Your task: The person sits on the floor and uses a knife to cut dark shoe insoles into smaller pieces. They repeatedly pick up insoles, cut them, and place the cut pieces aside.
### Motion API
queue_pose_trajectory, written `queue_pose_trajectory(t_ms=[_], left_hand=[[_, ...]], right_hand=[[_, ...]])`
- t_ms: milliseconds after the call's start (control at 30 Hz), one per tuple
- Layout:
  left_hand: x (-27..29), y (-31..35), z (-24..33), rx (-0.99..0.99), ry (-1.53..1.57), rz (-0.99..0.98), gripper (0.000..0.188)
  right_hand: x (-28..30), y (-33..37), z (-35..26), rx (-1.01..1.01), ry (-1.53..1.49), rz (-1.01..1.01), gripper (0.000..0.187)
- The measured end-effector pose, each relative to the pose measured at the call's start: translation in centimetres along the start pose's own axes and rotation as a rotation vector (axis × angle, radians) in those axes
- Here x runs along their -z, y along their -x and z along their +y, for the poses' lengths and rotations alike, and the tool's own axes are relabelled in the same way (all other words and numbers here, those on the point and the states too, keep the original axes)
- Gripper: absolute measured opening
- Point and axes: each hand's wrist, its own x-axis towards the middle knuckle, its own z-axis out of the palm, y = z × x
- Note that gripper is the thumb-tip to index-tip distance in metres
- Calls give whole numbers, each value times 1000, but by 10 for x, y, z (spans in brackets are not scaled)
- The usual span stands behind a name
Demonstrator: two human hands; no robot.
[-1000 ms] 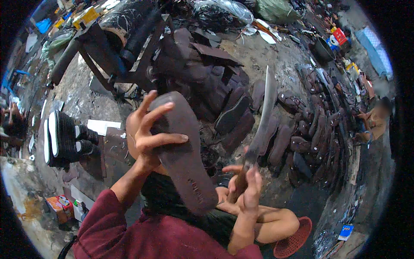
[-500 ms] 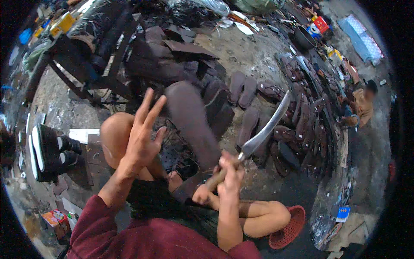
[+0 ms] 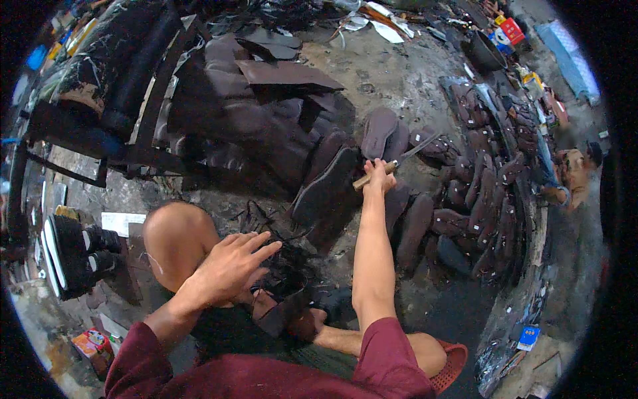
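Over stained floor, right fingers clasp the knife's handle, left fingers loosely spread.

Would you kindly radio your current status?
Left hand open, beside raised knee. Right hand holding knife, at near end of brown sole. Brown pile left of sole.

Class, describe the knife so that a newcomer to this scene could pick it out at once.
Start at the large heap of dark brown soles and sheets, left of centre. Just right of it, the person's outstretched right hand holds the knife. Its tan handle and narrow grey blade set it apart from the broad, dark soles nearby.
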Motion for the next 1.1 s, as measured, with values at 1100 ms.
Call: queue_pose_trajectory(t_ms=[1100], left_hand=[[20, 97, 47, 328, 1670, 663, 67]], right_hand=[[265, 371, -120, 405, 658, -904, 37]])
